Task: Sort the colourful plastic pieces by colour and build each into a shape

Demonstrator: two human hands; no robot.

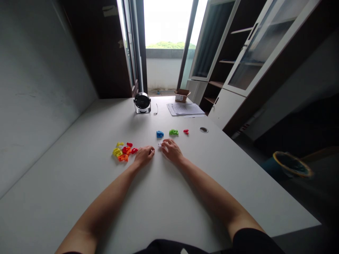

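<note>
My right hand [172, 150] is closed, its thumb and fingertips on a small white plastic piece [159, 144] at the middle of the table. My left hand [144, 155] rests just left of it with fingers curled in; whatever lies inside them, if anything, is hidden. A red plastic piece [134, 150] lies right by the left hand's knuckles. Farther left is a loose pile with yellow pieces [117, 152], orange pieces [123, 158] and other red ones. Beyond my hands, a blue car-shaped piece [160, 134], a green piece [173, 132] and a small red piece [186, 131] form a row.
At the table's [164, 204] far side stand a small black round device on a stand [142, 102] and an open cardboard box [182, 95]. Papers [186, 109] lie before the box. A round cable hole [203, 129] is at the right, and a bin [292, 164] stands beyond the right edge.
</note>
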